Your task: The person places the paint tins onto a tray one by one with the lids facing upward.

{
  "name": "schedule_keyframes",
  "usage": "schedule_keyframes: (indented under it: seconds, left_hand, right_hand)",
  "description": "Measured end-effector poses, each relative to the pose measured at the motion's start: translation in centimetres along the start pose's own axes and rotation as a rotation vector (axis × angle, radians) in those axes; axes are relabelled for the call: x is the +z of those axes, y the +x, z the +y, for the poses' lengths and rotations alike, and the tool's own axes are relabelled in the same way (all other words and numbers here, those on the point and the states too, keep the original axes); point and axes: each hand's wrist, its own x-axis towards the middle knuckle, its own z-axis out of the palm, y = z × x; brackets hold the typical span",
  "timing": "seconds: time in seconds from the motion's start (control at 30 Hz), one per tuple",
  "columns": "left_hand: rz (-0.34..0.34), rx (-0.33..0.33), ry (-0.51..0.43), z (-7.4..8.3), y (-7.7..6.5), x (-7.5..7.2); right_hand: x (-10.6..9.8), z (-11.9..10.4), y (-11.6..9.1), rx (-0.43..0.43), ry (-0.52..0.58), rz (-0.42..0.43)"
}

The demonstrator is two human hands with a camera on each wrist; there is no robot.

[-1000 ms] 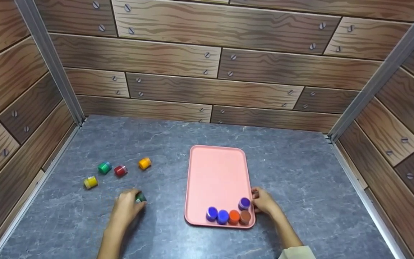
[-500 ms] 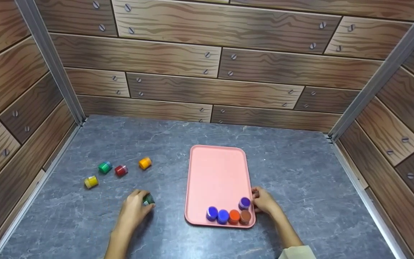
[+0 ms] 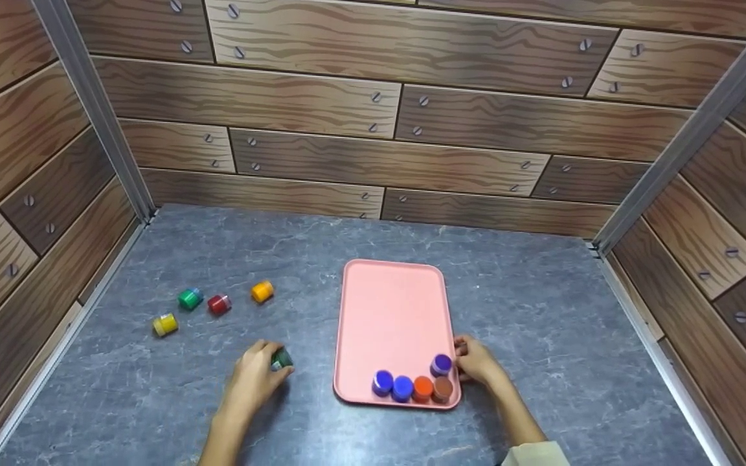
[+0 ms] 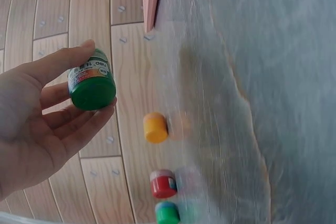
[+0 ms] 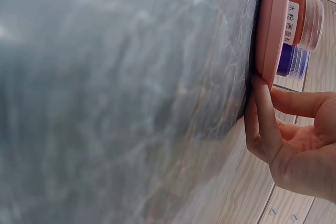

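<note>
A dark green paint jar (image 4: 93,85) with a printed label is held between the thumb and fingers of my left hand (image 3: 255,378), above the table left of the tray. On the right, my right hand (image 3: 474,361) pinches the right rim of the pink tray (image 3: 392,310), thumb and fingers at its edge. Along the tray's near end stand two blue jars (image 3: 383,383) (image 3: 402,389), a red-orange jar (image 3: 422,389) and a brown jar (image 3: 442,389). A purple jar (image 3: 441,364) stands just behind the brown one.
Lying on the table to the left are a yellow jar (image 3: 165,325), a green jar (image 3: 190,298), a dark red jar (image 3: 219,303) and an orange jar (image 3: 262,291). Wood-patterned walls (image 3: 321,103) enclose the grey marbled table (image 3: 528,291) at the back and sides.
My left hand has moved to the right with the green paint jar, closer to the tray. The right hand has stayed at the tray's rim, and the other jars have not moved.
</note>
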Motion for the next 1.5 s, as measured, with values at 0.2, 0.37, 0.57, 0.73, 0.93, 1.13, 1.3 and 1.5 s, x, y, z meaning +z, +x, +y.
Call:
schedule_keyframes:
  seconds: [0.2, 0.37, 0.57, 0.73, 0.93, 1.13, 1.3, 1.5]
  left_hand:
    - [0.015, 0.057, -0.006, 0.8, -0.1, 0.8]
    - [0.035, 0.134, -0.035, 1.6, -0.1, 1.5]
    - [0.088, 0.211, -0.055, 2.8, 0.0, 2.6]
    - [0.107, 0.28, -0.089, 3.7, 0.1, 3.7]
    - [0.074, 0.275, -0.101, 4.7, 0.4, 4.7]
    - [0.05, 0.281, -0.108, 5.6, 0.7, 5.5]
    - [0.033, 0.289, -0.143, 6.0, 0.8, 6.2]
    - [0.033, 0.326, -0.163, 5.9, 0.9, 7.0]
  right_hand:
    - [0.0, 0.1, 0.1, 0.011, 0.012, -0.004]
    - [0.0, 0.0, 0.0, 0.018, 0.009, -0.004]
    - [-0.1, -0.1, 0.1, 0.02, 0.014, -0.002]
    - [-0.1, -0.1, 0.1, 0.028, 0.021, 0.004]
    - [-0.1, -0.1, 0.0, 0.028, 0.024, -0.002]
    - [-0.1, -0.1, -0.1, 0.027, 0.031, 0.001]
    - [0.0, -0.1, 0.0, 0.008, 0.024, -0.003]
    - [0.0, -0.1, 0.0, 0.004, 0.01, -0.003]
